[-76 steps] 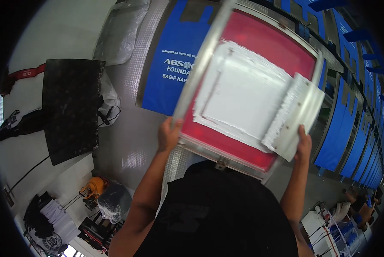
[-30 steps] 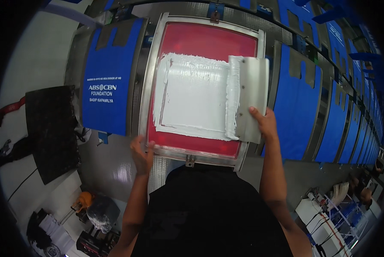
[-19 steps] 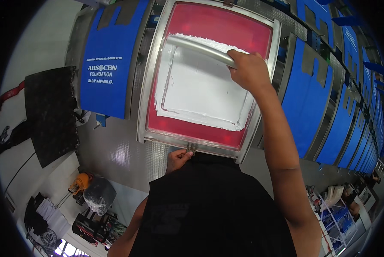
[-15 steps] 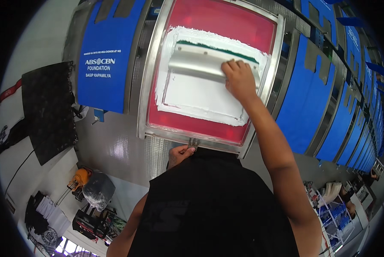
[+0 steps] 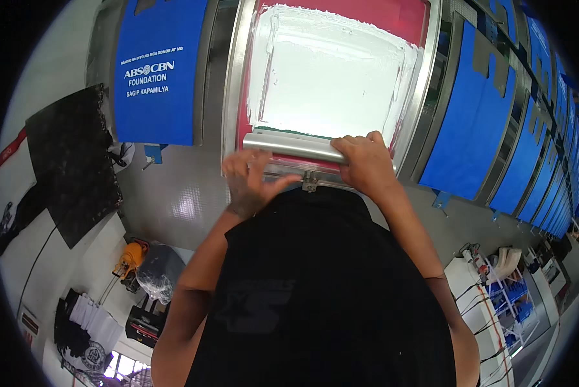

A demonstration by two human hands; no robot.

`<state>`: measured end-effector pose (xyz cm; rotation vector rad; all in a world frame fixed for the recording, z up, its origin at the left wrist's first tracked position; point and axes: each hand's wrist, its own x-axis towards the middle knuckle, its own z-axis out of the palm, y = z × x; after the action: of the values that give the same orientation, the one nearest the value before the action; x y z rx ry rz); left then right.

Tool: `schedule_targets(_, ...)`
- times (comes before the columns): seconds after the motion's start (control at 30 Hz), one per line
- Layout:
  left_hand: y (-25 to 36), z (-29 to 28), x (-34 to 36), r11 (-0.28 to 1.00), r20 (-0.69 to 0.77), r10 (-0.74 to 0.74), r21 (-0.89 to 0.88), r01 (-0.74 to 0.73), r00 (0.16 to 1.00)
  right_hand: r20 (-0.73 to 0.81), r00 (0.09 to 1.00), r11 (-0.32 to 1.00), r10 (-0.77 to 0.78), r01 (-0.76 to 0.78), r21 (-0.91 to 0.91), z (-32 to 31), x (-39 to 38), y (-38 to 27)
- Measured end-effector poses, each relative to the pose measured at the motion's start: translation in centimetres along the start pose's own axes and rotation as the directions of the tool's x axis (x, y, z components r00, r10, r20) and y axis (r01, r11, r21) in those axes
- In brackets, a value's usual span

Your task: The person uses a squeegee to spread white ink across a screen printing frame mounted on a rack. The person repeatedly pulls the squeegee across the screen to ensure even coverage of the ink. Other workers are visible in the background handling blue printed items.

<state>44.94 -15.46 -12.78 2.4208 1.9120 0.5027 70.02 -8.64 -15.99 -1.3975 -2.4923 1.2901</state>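
The right hand (image 5: 365, 169) wraps the squeegee (image 5: 296, 148) at the near edge of the printing screen (image 5: 331, 71), over white ink. The left hand (image 5: 251, 182), fingers loosely spread, appears to touch its left end. Keep pressure even across the blade.

Single head-worn fisheye view, looking steeply down over the wearer's black shirt (image 5: 322, 290) at the metal-framed printing screen (image 5: 331, 71), which fills the upper centre at close range. Both forearms enter from below the screen, and straight edges bend toward the rim. Left of the screen a blue bag (image 5: 157, 71) lies flat; right of it a row of blue bags (image 5: 522, 129) curves off toward the edge.
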Motion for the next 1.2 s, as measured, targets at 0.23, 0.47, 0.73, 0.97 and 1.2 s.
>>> schedule_targets(0.23,-5.6,3.1,3.7,0.998,0.625,-0.019,0.058,-0.022,0.780,-0.316,0.928,0.967,0.197,-0.237,-0.094,1.1,-4.5,4.0)
schedule_targets(0.47,-4.9,2.7,1.0,0.997,0.520,0.047,-0.076,-0.009,0.853,-0.492,0.822,0.940,0.286,-0.340,-0.021,5.8,-6.0,3.4)
schedule_targets(0.73,-7.1,8.6,9.9,0.979,0.205,0.204,-0.037,-0.200,0.957,-0.623,0.736,0.901,0.263,-0.419,-0.114,2.5,0.7,7.9)
schedule_targets(0.97,-8.5,8.9,24.1,0.999,0.658,-0.009,-0.017,0.027,0.753,-0.373,0.826,0.836,0.422,-0.514,-0.192,-9.8,9.1,10.6)
schedule_targets(1.2,-4.8,3.7,2.3,0.984,0.329,0.143,-0.150,-0.098,0.933,-0.487,0.810,0.910,0.325,-0.409,-0.073,3.7,-4.3,3.9)
